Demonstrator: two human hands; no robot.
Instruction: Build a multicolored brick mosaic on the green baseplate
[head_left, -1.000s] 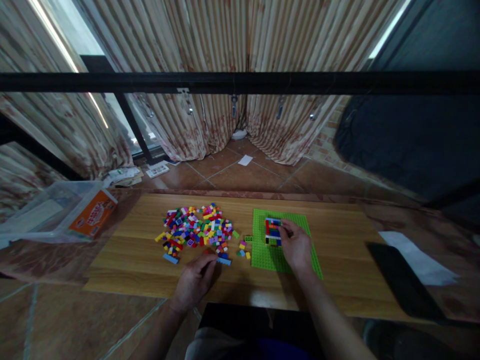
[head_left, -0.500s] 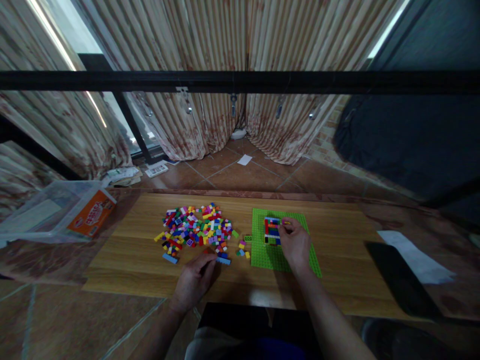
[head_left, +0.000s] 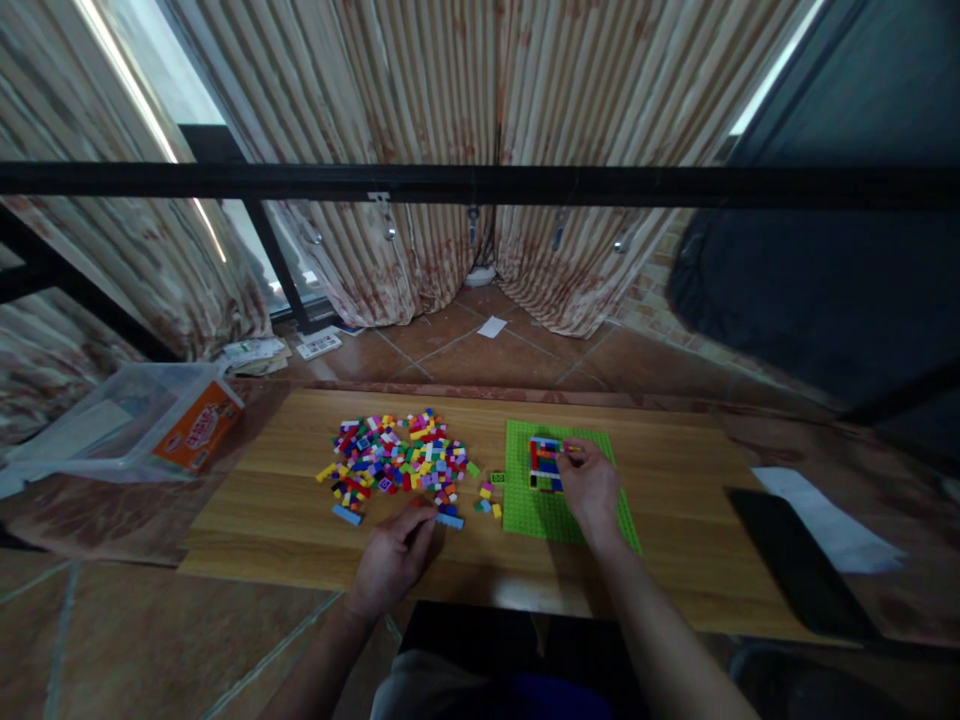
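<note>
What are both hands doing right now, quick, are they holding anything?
Left hand: fingers curled beside a blue brick; can't tell if it's holding anything.
Right hand: fingers bent at the bricks on the green board; grip unclear.

Dim, slightly soft view
Pale light shows beside the curtains; faint glare on the surface's near edge; bricks blurred.

- Bricks: smooth, hard plastic
- Baseplate: plastic, rough with studs
- Table: smooth wood grain, glossy near the front edge
- Box: clear, shiny plastic
- Curtains: pleated cloth, matt
- White paper: matt
- Floor: smooth tile, faintly glossy
</note>
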